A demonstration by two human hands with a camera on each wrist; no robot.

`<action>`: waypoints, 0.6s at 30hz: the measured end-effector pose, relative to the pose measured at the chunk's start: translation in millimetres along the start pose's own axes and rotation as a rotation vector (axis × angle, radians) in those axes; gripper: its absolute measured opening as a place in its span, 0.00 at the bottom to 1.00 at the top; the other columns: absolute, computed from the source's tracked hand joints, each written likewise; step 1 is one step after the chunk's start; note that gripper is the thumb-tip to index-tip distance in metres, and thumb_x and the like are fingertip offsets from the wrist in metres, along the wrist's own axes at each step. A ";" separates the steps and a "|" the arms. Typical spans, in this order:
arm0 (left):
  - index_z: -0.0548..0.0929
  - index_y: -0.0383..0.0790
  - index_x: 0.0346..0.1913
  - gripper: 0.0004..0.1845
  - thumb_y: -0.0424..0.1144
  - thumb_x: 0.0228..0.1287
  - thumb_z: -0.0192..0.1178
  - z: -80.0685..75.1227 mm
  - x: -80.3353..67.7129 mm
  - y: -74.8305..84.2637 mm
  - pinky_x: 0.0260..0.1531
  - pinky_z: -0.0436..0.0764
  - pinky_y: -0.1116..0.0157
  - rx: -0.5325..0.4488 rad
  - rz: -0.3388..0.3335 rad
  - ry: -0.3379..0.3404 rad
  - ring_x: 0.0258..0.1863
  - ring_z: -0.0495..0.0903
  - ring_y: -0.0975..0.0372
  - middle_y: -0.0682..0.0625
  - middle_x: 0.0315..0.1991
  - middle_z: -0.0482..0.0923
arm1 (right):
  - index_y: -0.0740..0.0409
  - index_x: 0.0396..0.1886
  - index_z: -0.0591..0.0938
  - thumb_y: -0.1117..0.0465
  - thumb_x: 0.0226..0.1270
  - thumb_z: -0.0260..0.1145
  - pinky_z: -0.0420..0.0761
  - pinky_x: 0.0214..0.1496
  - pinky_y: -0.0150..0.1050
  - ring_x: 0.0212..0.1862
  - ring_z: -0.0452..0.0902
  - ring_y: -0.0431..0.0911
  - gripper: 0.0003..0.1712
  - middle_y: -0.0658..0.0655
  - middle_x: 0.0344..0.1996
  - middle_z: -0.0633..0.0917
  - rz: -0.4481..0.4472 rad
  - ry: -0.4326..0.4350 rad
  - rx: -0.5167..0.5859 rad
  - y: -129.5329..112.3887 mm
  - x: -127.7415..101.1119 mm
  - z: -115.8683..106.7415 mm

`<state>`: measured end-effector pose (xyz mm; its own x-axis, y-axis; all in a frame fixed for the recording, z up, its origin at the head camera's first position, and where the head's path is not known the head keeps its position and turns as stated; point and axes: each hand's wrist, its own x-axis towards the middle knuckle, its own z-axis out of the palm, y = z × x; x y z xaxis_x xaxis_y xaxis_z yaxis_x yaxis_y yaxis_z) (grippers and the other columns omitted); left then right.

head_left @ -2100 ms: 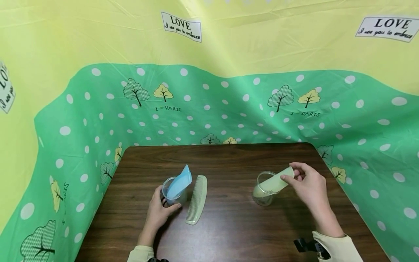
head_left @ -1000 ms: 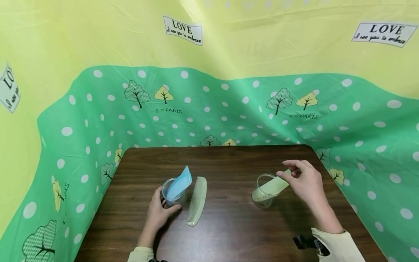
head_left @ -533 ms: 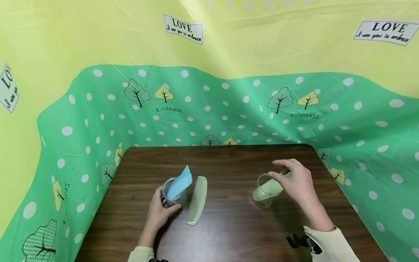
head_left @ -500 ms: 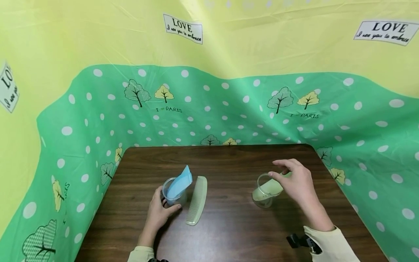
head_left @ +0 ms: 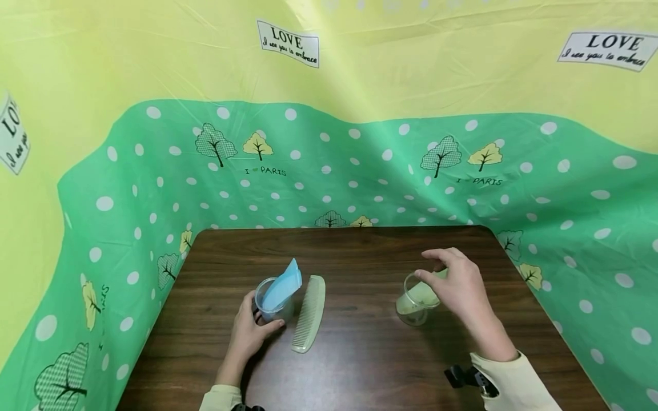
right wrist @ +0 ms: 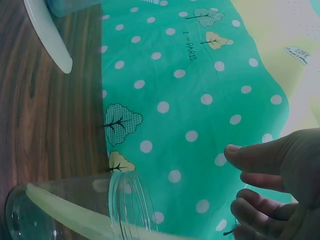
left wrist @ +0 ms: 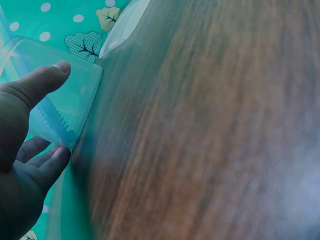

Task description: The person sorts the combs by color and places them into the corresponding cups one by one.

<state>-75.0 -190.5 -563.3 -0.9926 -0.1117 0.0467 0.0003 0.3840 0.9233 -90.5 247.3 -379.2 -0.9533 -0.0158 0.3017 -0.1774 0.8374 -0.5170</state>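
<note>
My left hand (head_left: 250, 331) grips a clear plastic cup (head_left: 284, 313), thumb on the near side. A blue comb (head_left: 281, 288) leans in that cup, its teeth visible through the wall in the left wrist view. On the right stands a clear cup (head_left: 414, 318) with a pale green comb (head_left: 420, 295) slanting out over its rim. Just above it hovers my right hand (head_left: 460, 285), thumb and fingers apart and holding nothing; it hides the comb's upper end in the head view. Another pale green comb (head_left: 310, 314) lies flat beside the left cup, teeth facing left.
The dark wooden table (head_left: 360, 354) has rounded far corners. A green and yellow printed cloth (head_left: 339, 160) hangs behind it and along both sides. Black straps with devices (head_left: 472, 381) sit at the wrists.
My right hand has let go of the green comb in the right cup and moved left, over the cup's opening. My left hand, its cup and the loose comb have stayed put.
</note>
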 end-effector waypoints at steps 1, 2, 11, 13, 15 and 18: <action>0.63 0.38 0.73 0.53 0.35 0.45 0.84 0.0 -0.1 0.1 0.67 0.77 0.52 -0.003 0.000 0.000 0.71 0.71 0.46 0.36 0.70 0.68 | 0.58 0.55 0.86 0.58 0.61 0.78 0.82 0.40 0.54 0.43 0.83 0.57 0.23 0.62 0.50 0.85 -0.001 -0.006 0.000 -0.8 0.1 1.4; 0.63 0.38 0.73 0.53 0.35 0.45 0.84 0.0 -0.2 0.2 0.67 0.77 0.52 -0.005 0.000 0.000 0.71 0.71 0.46 0.36 0.70 0.68 | 0.58 0.55 0.86 0.58 0.61 0.78 0.82 0.41 0.55 0.44 0.83 0.57 0.23 0.62 0.50 0.84 -0.004 -0.013 0.004 -1.7 0.4 3.1; 0.63 0.38 0.73 0.52 0.35 0.46 0.83 -1.1 1.4 0.1 0.67 0.76 0.51 -0.010 0.003 -0.003 0.72 0.70 0.46 0.36 0.70 0.67 | 0.58 0.57 0.85 0.58 0.62 0.78 0.84 0.49 0.55 0.44 0.85 0.54 0.24 0.61 0.49 0.84 -0.027 -0.096 0.080 -13.0 5.5 28.1; 0.63 0.38 0.73 0.52 0.35 0.46 0.83 -0.9 1.0 0.2 0.67 0.77 0.51 -0.007 0.004 -0.001 0.71 0.70 0.46 0.36 0.70 0.67 | 0.57 0.58 0.85 0.58 0.62 0.78 0.87 0.45 0.52 0.44 0.85 0.53 0.24 0.60 0.49 0.85 -0.028 -0.114 0.094 -15.7 5.7 33.8; 0.63 0.38 0.73 0.52 0.34 0.46 0.83 -0.6 0.3 0.3 0.66 0.77 0.51 -0.005 0.006 0.002 0.71 0.70 0.46 0.36 0.70 0.67 | 0.56 0.57 0.85 0.58 0.61 0.78 0.86 0.43 0.50 0.44 0.85 0.53 0.24 0.58 0.47 0.85 -0.035 -0.121 0.103 -17.6 5.9 38.7; 0.63 0.37 0.73 0.52 0.33 0.45 0.83 0.0 0.1 0.6 0.66 0.77 0.51 -0.008 0.011 0.005 0.71 0.70 0.45 0.35 0.69 0.68 | 0.54 0.57 0.86 0.57 0.60 0.80 0.85 0.42 0.48 0.43 0.85 0.51 0.25 0.55 0.46 0.87 -0.050 -0.134 0.110 -19.6 6.9 45.4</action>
<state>-75.1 -190.3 -562.8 -0.9919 -0.1122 0.0588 0.0121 0.3778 0.9258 -104.7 206.0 -403.4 -0.9654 -0.1346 0.2232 -0.2439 0.7690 -0.5909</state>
